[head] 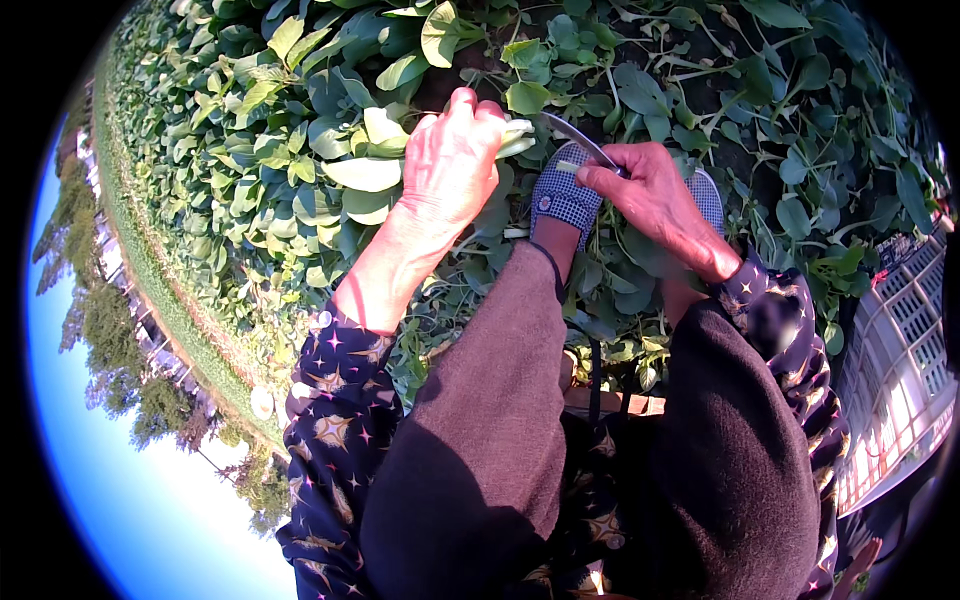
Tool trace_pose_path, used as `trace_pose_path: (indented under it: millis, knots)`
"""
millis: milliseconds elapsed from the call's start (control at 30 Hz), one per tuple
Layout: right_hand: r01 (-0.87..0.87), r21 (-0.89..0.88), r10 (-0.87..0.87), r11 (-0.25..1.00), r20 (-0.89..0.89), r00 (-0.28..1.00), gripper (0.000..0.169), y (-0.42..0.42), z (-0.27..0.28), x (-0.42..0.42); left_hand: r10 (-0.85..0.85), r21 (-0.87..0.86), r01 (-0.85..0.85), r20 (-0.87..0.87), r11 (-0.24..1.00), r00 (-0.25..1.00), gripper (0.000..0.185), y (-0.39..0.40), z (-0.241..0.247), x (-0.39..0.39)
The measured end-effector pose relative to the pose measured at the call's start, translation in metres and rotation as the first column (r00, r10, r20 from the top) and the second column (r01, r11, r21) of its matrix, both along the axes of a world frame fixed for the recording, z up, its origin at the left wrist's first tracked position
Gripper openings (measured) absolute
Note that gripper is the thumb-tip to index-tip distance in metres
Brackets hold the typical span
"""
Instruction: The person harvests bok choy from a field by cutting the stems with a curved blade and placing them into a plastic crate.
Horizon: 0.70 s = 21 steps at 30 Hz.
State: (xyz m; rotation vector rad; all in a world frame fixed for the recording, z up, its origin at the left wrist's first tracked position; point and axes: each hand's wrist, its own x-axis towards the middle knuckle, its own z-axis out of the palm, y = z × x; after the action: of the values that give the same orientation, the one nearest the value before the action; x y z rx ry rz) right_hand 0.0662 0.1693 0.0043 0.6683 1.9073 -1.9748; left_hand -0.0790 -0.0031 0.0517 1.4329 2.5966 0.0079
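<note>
My left hand (454, 169) is closed around a small bunch of leafy greens (365, 172). The leaves point left, and the pale stem ends (516, 139) stick out on the right of my fist. My right hand (649, 187) grips a knife, its handle hidden in my fingers. The curved metal blade (574, 135) points up and left toward the stem ends, apart from them. A short pale piece of stem (568, 166) juts out by my right thumb. Both hands are above my checked cloth shoes (566, 184), among the growing plants.
Dense leafy green plants (262, 165) cover the ground ahead and to the left. Low, trailing plants (750, 112) spread over dark soil at the right. A white plastic lattice crate (900, 352) stands beside my right leg. My bent knees (480, 420) frame the lower view.
</note>
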Motion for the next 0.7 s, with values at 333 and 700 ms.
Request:
trace_pose_path:
  millis: [333, 700]
  knots:
    - [-0.052, 0.399, 0.179, 0.915, -0.29, 0.94, 0.044, -0.01, -0.001, -0.046, -0.05, -0.302, -0.004, -0.17, 0.953, 0.984, 0.017, 0.002, -0.04, -0.07]
    - [0.068, 0.381, 0.017, 0.922, -0.216, 0.976, 0.044, -0.024, -0.112, -0.131, 0.084, -0.127, -0.116, -0.237, 0.985, 0.968, 0.021, -0.039, -0.059, -0.052]
